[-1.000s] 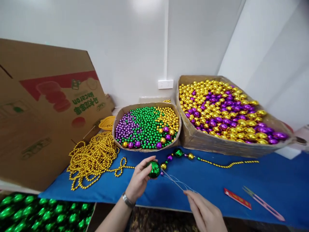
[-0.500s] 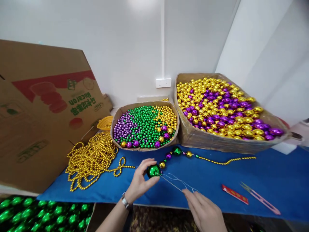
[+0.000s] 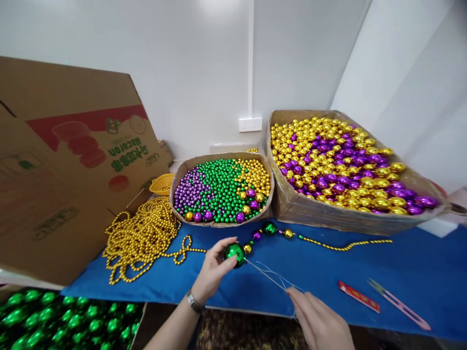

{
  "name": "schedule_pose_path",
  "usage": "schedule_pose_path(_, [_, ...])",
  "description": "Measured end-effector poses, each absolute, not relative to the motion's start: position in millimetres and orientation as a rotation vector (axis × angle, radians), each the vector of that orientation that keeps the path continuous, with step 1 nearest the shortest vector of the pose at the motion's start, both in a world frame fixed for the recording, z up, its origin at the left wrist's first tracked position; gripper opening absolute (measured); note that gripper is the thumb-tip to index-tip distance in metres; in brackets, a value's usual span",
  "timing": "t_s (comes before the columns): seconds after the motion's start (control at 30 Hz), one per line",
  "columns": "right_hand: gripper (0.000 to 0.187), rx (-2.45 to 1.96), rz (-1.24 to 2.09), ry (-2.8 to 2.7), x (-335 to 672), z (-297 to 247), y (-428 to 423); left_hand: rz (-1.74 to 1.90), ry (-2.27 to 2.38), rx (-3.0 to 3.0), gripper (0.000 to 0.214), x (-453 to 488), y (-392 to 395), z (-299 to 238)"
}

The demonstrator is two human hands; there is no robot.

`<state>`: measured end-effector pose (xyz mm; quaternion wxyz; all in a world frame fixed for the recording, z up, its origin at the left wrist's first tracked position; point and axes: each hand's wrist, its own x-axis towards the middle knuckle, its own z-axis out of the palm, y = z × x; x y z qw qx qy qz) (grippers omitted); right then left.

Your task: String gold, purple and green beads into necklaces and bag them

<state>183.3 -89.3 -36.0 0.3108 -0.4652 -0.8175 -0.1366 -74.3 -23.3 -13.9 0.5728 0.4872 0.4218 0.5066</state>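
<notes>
My left hand (image 3: 215, 270) pinches a large shiny green bead (image 3: 234, 253) between thumb and fingers, above the blue cloth. From the bead's right side a thin needle (image 3: 268, 277) with loose pale thread runs down to my right hand (image 3: 321, 318), whose fingers are closed on its other end. Whether the needle's tip is inside the bead I cannot tell. Beyond the held bead lies a strand of gold, purple and green beads, with another big green bead (image 3: 269, 228) in it. A small gold bead chain (image 3: 346, 245) continues it to the right.
A box of small beads (image 3: 174, 206) and a larger box of gold and purple beads (image 3: 310, 214) stand behind. Gold bead chains (image 3: 142, 238) are heaped left, beside a cardboard carton (image 3: 73, 194). Pink-handled thread snips (image 3: 401, 306) and a red packet (image 3: 359, 295) lie right. Green beads (image 3: 73, 321) fill a container below.
The whole view has shifted slightly. My left thumb now lies across the front of the green bead, and the needle meets its right edge instead of its face. My right hand has drawn slightly away.
</notes>
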Motion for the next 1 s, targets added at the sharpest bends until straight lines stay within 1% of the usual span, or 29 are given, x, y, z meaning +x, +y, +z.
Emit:
schedule_pose_path(0.33, [0.034,-1.221,-0.423,-2.152,186,-36,-89,1.176,1.017,1.187,0.049,-76,-22,-13])
schedule_pose_path(0.47, [0.036,-1.220,-0.443,-2.141,180,-40,-87,1.109,1.060,1.395,0.049,-71,-25,-7])
schedule_pose_path(0.57, [0.037,-1.239,-0.408,-2.120,174,-46,-85,1.033,1.056,1.545,0.060,-61,-33,-3])
schedule_pose_path(0.63, [0.036,-1.249,-0.328,-2.111,171,-50,-84,1.021,1.012,1.507,0.070,-54,-37,-4])
schedule_pose_path(0.67, [0.035,-1.247,-0.266,-2.105,171,-52,-84,1.026,0.977,1.455,0.071,-51,-39,-5])
schedule_pose_path(0.8, [0.031,-1.221,0.128,-2.078,172,-57,-86,1.076,0.846,1.185,0.060,-45,-39,-11])
schedule_pose_path(0.87, [0.031,-1.226,0.286,-2.055,171,-58,-88,1.076,0.829,1.125,0.063,-43,-39,-15])
schedule_pose_path(1.0, [0.033,-1.224,0.282,-1.990,166,-59,-88,1.010,0.844,1.186,0.070,-39,-42,-19])
